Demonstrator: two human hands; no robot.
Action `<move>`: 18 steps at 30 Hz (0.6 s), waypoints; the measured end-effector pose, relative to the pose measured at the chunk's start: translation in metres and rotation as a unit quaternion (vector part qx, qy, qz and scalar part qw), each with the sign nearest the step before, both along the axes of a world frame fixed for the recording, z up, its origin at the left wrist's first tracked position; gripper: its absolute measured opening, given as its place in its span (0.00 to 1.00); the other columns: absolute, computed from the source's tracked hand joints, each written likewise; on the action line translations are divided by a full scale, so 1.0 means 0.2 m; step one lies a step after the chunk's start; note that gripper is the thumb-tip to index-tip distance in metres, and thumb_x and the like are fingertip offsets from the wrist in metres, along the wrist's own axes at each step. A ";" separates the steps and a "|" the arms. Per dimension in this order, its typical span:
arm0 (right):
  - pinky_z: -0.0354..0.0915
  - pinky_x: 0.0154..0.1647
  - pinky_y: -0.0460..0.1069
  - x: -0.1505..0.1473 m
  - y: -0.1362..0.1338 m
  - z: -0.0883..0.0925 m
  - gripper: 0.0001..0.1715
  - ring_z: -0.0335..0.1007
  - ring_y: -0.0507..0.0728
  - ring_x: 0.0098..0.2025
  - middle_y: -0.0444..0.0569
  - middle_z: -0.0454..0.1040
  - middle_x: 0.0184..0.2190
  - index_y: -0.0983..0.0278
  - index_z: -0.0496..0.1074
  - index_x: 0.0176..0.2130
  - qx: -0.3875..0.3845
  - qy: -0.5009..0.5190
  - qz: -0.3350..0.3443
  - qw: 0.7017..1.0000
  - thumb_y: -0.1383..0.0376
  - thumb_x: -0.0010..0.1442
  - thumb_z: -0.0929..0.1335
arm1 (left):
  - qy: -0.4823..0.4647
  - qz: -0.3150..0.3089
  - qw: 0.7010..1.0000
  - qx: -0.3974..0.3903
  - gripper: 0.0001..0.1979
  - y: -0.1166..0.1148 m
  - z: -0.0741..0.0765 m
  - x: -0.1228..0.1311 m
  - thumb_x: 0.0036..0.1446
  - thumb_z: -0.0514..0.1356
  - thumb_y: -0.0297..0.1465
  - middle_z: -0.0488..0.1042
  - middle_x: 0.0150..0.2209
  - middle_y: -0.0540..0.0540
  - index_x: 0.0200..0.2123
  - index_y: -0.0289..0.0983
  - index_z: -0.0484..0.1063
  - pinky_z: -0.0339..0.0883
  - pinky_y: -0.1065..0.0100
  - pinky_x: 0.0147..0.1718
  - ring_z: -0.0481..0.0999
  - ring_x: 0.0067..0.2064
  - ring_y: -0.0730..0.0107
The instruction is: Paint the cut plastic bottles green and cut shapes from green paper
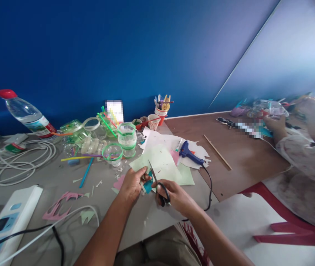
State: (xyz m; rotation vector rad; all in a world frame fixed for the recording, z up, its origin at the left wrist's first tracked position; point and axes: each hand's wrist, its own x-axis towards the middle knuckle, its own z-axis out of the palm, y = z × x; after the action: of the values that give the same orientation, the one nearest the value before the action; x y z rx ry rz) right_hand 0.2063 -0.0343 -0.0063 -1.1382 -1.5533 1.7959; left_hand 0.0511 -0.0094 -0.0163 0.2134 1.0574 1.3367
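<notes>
Right grip [175, 195] wrapped around black-handled scissors [153, 173], left grip [131, 184] pinching teal paper [148, 186], blue glue gun [186, 150] beyond

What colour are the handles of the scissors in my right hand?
The scissor handles are black, seen best in the head view.

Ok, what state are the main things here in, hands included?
Left hand, closed on teal paper
Right hand, gripping scissors
Scissors, held; how far open is unclear
Teal paper, held
Large bottle, capped
Glue gun, lying on white paper
White cable, coiled
Pink scrap, pieces cut out
Cup stack, holding utensils
Wooden stick, lying flat
</notes>
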 end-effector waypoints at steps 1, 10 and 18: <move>0.54 0.25 0.46 0.00 0.00 0.00 0.34 0.61 0.49 0.21 0.45 0.69 0.19 0.68 0.69 0.31 -0.002 0.000 -0.004 1.000 0.39 0.54 0.66 | 0.006 -0.001 1.000 0.001 0.11 0.00 0.00 0.00 0.38 0.67 0.22 0.68 0.19 0.54 0.28 0.33 0.70 0.67 0.70 0.22 0.64 0.18 0.79; 0.55 0.24 0.45 -0.01 0.00 0.00 0.32 0.62 0.50 0.22 0.45 0.69 0.20 0.67 0.69 0.32 0.006 -0.009 -0.004 1.000 0.40 0.55 0.66 | 0.014 -0.010 1.000 0.017 0.17 0.00 0.01 0.00 0.33 0.70 0.26 0.65 0.19 0.57 0.29 0.34 0.68 0.65 0.71 0.22 0.62 0.18 0.81; 0.55 0.24 0.45 -0.02 0.00 -0.01 0.32 0.62 0.50 0.23 0.45 0.70 0.21 0.68 0.69 0.35 0.034 -0.025 0.008 0.999 0.41 0.57 0.64 | 0.023 -0.021 0.999 0.030 0.22 0.00 -0.01 -0.01 0.29 0.73 0.31 0.61 0.16 0.60 0.27 0.35 0.66 0.63 0.71 0.22 0.57 0.17 0.83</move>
State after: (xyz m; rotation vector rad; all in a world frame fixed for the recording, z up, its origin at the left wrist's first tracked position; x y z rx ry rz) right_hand 0.2027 -0.0341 -0.0082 -1.1501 -1.6433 1.7237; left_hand 0.0497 -0.0094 -0.0190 0.3103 1.0461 1.3323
